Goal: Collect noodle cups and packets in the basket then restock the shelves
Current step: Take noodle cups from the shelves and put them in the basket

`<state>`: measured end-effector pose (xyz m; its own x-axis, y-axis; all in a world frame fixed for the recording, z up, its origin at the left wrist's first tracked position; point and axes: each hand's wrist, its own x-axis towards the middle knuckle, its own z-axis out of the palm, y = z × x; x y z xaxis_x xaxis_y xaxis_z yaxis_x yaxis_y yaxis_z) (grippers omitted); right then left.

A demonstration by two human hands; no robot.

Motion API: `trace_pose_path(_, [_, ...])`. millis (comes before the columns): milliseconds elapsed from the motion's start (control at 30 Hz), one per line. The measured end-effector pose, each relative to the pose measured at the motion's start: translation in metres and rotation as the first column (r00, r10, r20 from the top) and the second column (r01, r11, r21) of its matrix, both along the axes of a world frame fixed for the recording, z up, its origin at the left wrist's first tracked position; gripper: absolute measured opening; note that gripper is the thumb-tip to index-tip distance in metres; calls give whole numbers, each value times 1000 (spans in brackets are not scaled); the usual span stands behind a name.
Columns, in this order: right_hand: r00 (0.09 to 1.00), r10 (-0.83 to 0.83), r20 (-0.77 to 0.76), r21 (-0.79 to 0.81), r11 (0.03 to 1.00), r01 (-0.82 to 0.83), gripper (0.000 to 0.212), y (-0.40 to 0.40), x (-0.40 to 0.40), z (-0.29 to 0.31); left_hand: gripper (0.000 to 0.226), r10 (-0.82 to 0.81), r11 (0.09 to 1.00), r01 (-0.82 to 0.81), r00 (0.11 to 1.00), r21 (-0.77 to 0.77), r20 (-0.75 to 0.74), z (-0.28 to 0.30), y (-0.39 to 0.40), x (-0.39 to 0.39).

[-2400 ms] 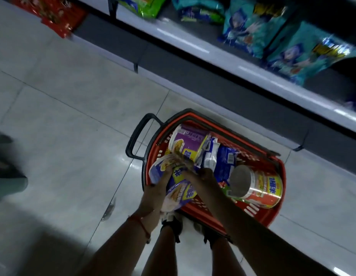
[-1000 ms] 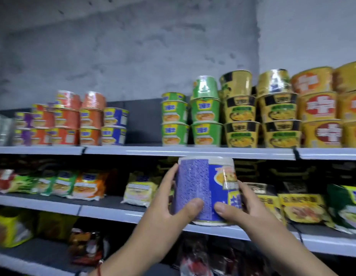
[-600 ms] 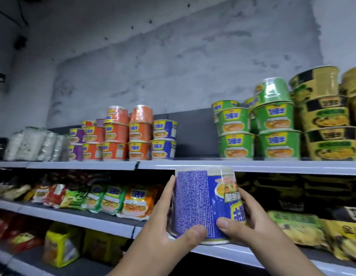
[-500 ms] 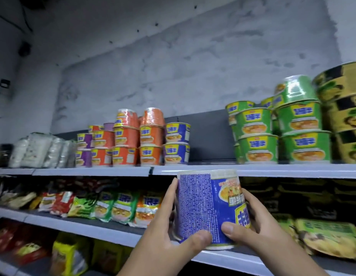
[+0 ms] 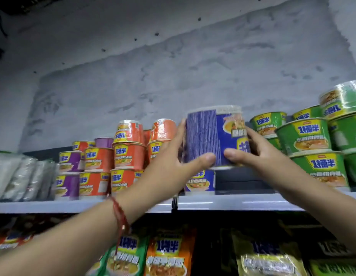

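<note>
Both hands hold the blue noodle cup (image 5: 216,137) up in front of the top shelf (image 5: 233,202). The left hand (image 5: 171,166) wraps its left side and the right hand (image 5: 258,154) its right side. The two thumbs meet low on the near face, and the other fingers curl round toward the far side. Each grip is thus closed on the cup, with neither hand free.

The cup stands upright, its long axis vertical. The sealed rim is up, the base is down, and the printed label faces the person. It hangs in the air above the shelf's front edge, not yet resting on anything.

The relation that matters lies straight beneath. A blue cup on the shelf (image 5: 201,181) sits just below and a little left of the held cup's base. It stands at the right end of the row of orange cups (image 5: 129,154). To its right is a bare gap of shelf before the green cups (image 5: 312,150).

I judge that the coming move is a short push away from the person, then a lowering onto that blue cup. Both hands are equally near, so neither needs to lead.

The upright axis already suits stacking. The risk is that the left knuckles brush the orange stack close beside them.
</note>
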<state>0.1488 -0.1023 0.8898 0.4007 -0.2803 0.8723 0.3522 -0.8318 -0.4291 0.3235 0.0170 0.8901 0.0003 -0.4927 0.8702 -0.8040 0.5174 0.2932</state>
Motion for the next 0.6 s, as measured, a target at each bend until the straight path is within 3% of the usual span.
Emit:
trace_pose_path(200, [991,-124,-42,-59,991,122,65,-82,54,84,90,135,991,-134,989,-21,63,85,-72,53])
trace_pose_path(300, [986,-167,-23,-30,986,166,50,-114,78,120,90,211,977,-207,973,-48,97,126,-111,76])
trace_pose_path(467, [970,-224,-95,22,974,227,30,-171,112,161,81,140,988,-147,984,57,109,173,-184,107])
trace_pose_path(600, [942,-306,-141,86,944,319,49,-206,138,167,61,130,979,-149,982,138,139,186,-216,122])
